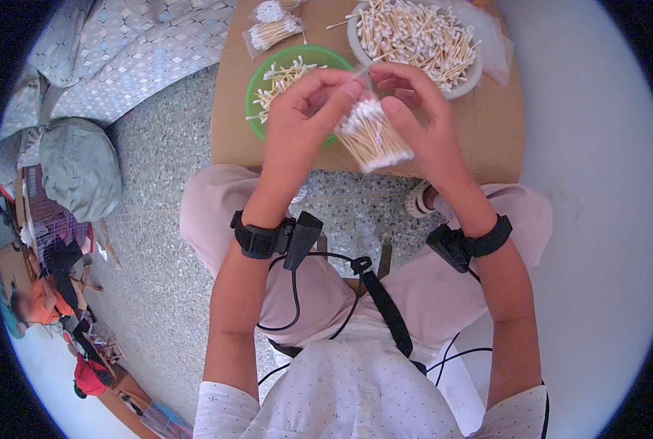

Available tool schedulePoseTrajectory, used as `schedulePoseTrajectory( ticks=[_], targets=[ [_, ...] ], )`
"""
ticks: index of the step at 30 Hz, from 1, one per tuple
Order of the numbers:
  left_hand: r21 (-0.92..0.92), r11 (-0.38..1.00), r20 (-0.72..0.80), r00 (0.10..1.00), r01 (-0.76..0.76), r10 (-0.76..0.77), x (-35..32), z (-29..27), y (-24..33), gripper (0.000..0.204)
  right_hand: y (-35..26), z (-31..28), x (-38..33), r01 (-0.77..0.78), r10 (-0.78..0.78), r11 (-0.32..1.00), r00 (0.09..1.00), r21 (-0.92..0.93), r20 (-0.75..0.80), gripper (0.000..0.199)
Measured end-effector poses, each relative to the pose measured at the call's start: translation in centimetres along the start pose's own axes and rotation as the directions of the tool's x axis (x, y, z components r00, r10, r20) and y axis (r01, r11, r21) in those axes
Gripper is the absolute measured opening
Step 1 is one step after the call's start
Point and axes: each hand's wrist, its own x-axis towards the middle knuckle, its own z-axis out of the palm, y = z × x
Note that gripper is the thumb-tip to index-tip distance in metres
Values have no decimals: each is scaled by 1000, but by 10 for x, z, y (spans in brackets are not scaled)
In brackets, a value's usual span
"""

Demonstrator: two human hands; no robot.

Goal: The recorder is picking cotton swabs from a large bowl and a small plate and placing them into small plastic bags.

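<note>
Clear bag of cotton swabs (374, 135) sits above the cardboard table (487, 139) edge | I see my left hand (297, 124) and right hand (421, 117) both pinching it | green bowl (257, 84) left, white bowl (414, 33) right, two small packs (272, 25) behind

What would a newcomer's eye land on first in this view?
Probably the bundle of cotton swabs at centre, gripped between the left hand and right hand above a cardboard table. Behind it sit a green bowl with a few swabs and, to its right, a white bowl heaped with them.
</note>
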Motion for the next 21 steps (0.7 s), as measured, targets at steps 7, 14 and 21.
schedulePoseTrajectory(
  ticks=[7, 14, 21],
  targets=[
    [103, 995, 100, 995, -3, -8, -4, 5, 5, 18, -2, -5, -2, -55, 55, 996, 998, -73, 2, 15],
    [162, 986, 117, 993, -48, 29, -8, 7, 9, 16, -6, -8, -1, 10, -10, 1000, 1000, -15, 16, 13],
    [165, 986, 98, 995, -23, 7, -9, 11, 12, 18, -10, -8, -2, 49, -56, 988, 997, -149, -44, 11]
  ],
)
